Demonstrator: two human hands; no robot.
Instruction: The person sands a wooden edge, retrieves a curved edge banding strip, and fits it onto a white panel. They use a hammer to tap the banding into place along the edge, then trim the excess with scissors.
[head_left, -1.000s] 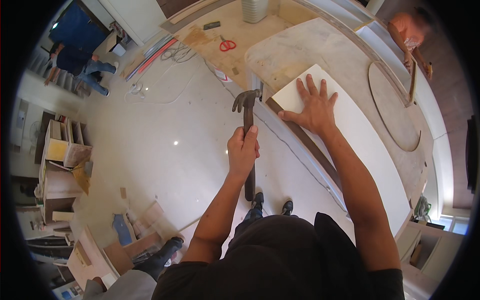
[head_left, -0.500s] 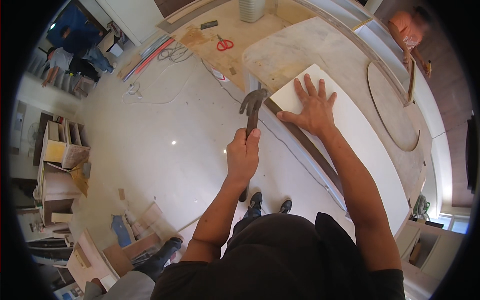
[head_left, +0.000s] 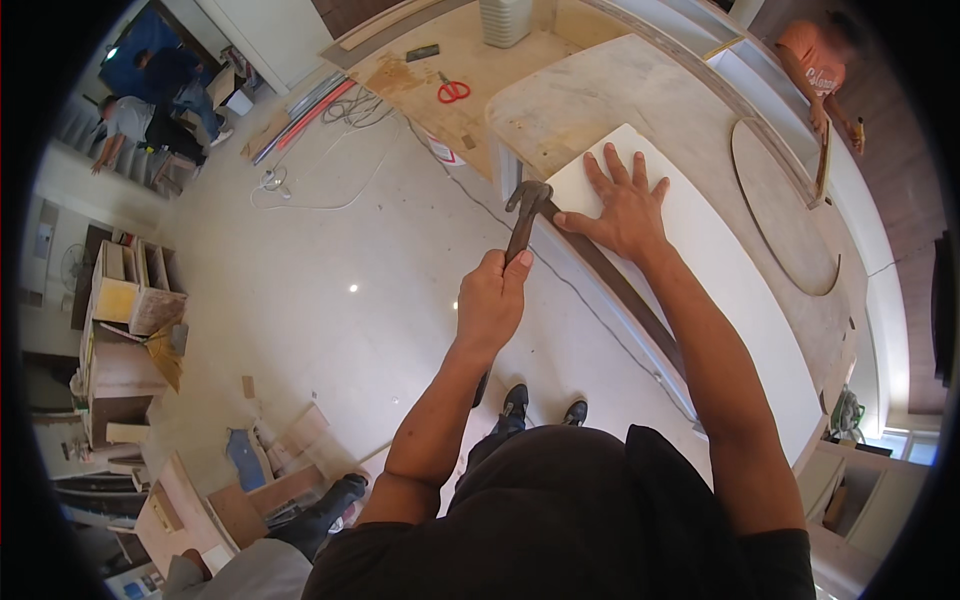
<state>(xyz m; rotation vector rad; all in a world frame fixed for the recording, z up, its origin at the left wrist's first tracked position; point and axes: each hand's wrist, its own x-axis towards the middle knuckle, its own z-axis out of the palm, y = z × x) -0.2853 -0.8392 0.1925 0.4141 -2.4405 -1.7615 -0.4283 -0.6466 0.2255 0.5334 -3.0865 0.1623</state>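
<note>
My left hand point(head_left: 492, 308) is closed round the handle of a claw hammer point(head_left: 527, 198). The hammer's dark head meets the brown edge strip point(head_left: 625, 295) near the far corner of a white board point(head_left: 685, 260), in line of sight; whether it presses on the strip I cannot tell. Fingers spread, my right hand point(head_left: 628, 215) lies flat on the board, its thumb close to the strip. Beneath the board is a worn, pale curved worktop point(head_left: 560, 110).
Red-handled scissors point(head_left: 453, 92) and a pale plastic container point(head_left: 505, 22) stand or lie beyond the worktop. A thin curved strip point(head_left: 745, 205) rests at right. One person point(head_left: 812, 65) is at far right, others at upper left. Cables point(head_left: 355, 108) and wood scraps point(head_left: 285, 490) lie on the floor.
The hammer in my left hand has moved right, its head now against or over the board's edge. My right hand stays flat on the board.
</note>
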